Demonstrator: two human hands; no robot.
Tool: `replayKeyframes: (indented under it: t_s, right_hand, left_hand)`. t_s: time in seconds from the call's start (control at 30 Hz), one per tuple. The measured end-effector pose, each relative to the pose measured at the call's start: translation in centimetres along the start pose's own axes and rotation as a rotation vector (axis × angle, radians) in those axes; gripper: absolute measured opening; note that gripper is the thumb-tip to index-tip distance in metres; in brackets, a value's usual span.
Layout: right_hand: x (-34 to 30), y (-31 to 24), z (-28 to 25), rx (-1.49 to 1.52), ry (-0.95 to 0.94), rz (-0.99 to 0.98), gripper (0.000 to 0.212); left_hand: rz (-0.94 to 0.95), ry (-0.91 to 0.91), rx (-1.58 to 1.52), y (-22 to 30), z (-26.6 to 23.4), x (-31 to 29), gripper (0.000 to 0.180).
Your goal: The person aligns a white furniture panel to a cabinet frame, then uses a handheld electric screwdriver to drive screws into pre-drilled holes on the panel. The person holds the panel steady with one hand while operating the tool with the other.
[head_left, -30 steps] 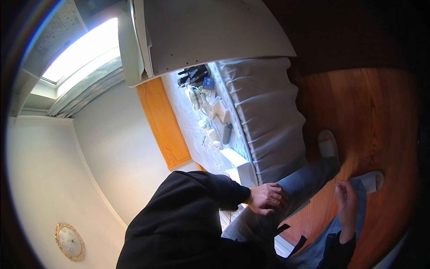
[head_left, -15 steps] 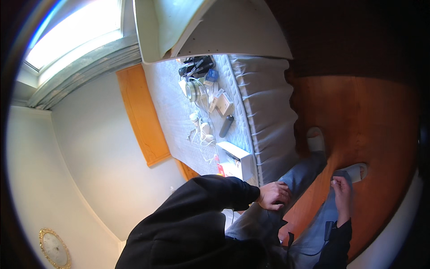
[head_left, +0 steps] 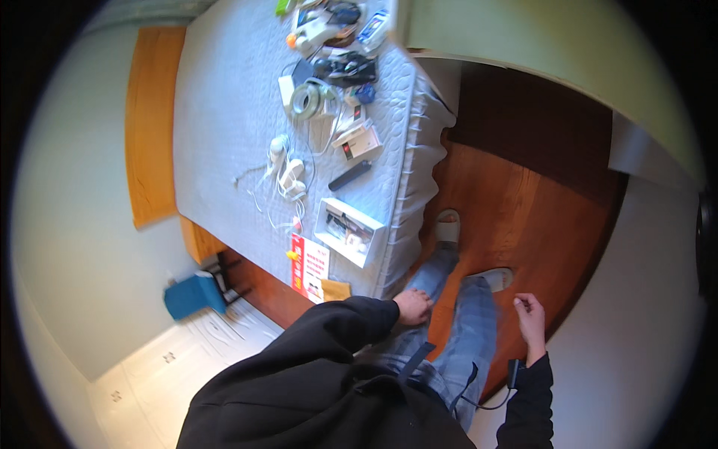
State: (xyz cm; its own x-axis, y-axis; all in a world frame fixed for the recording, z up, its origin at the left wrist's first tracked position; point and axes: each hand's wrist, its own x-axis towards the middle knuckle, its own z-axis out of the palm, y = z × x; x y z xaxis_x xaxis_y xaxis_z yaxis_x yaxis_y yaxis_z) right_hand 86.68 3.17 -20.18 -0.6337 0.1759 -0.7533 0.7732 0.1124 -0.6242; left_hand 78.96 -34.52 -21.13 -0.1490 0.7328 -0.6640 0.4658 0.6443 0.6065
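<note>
My left hand (head_left: 413, 307) hangs beside my left thigh, close to the bed's near corner. Its fingers are loosely curled, and no object shows in them. Out to the right, over the floor, my right hand (head_left: 531, 314) is raised with its fingers bent in towards the thumb; I see nothing between them. A small black device (head_left: 513, 372) with a cable sits at my right wrist. Nearest to my left hand on the bed are a brown packet (head_left: 336, 290), a red and white printed sheet (head_left: 309, 263) and an open white box (head_left: 368, 248) with small dark items inside.
On the quilted mattress (head_left: 224, 142) lie a dark grey cylinder (head_left: 350, 176), white cables and plugs (head_left: 292, 176), small boxes (head_left: 363, 146), a tape roll (head_left: 305, 99) and black items (head_left: 348, 69). A blue seat (head_left: 187, 297) stands beyond the bed. A pale green panel (head_left: 538, 37) rises at upper right.
The view has swung, so the bed now shows more fully, along with the blue seat. My right hand is farther out from my leg. My left hand stays near my thigh.
</note>
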Motion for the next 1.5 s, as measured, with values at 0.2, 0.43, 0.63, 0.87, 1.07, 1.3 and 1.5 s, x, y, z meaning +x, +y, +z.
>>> replayKeyframes:
  t_s: [0.2, 0.43, 0.63, 0.87, 1.07, 1.3, 1.5]
  right_hand:
    - [-1.1, -9.6, 2.0, -0.305, -0.135, -0.062, 0.024]
    - [-0.1, -22.0, 8.4, -0.642, -0.291, -0.181, 0.025]
    - [1.0, -28.7, 15.5, -0.781, -0.331, -0.321, 0.025]
    - [4.4, -31.7, 23.9, -0.935, -0.522, -0.365, 0.023]
    - [13.8, -32.4, 34.0, -1.07, -0.359, -0.818, 0.038]
    - [21.8, -32.1, 42.6, -1.417, -0.283, -1.184, 0.045]
    - [24.8, -31.5, 42.3, -1.52, -0.302, -1.034, 0.025]
  left_hand:
    - [-0.255, 0.365, -0.376, -2.0, -0.3, -5.2, 0.027]
    - [-0.66, 0.702, -0.933, -7.2, 3.5, -10.8, 0.037]
    - [-0.811, 0.855, -1.141, -12.8, 6.5, -12.7, 0.05]
    - [-0.908, 0.723, -1.174, -17.0, 6.1, -13.9, 0.066]
    - [-0.946, 0.774, -1.383, -21.7, 7.9, -11.1, 0.063]
    - [-0.635, 1.321, -1.932, -22.4, 8.1, -9.3, 0.035]
    - [-0.738, 1.214, -1.824, -20.3, 5.7, -9.8, 0.036]
